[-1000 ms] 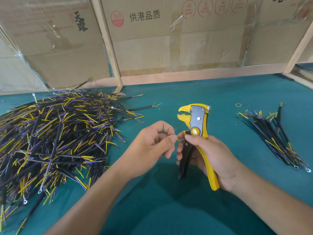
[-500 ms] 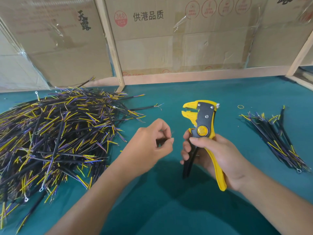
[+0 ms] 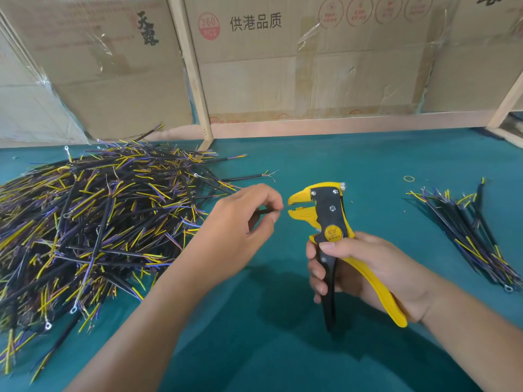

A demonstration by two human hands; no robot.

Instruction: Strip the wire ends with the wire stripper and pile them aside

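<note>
Wire in hand: thin dark wire (image 3: 267,211), held level at the scene's centre; its tip just enters the stripper mouth at 3 o'clock of the left hand.
Left hand: left hand (image 3: 240,222), thumb and forefinger pinching the wire close to its end, remaining fingers curled.
Tool: yellow-and-black plastic-and-steel wire stripper (image 3: 329,222), upright, beak pointing to 9 o'clock; jaws parted with a narrow gap.
Right hand: right hand (image 3: 365,267) wrapped round both handles, thumb pressed on the pivot, fingers curled on the black handle; handles not squeezed together.
Risk 1: very little tip shows past the pinch; if the squeeze comes before it seats, likely a short strip or none.
Risk 2: fingertips sit just beside the jaws; a push too far could nip them.
Risk 3: a slack pinch may let the wire slide as the jaws pull.
Unstripped stock: large heap of black, yellow and purple wires (image 3: 93,230), at 9 o'clock of the hands on the teal felt table (image 3: 311,159).
Finished pile: small bundle of like wires (image 3: 467,233), at 3 o'clock, well apart.
</note>
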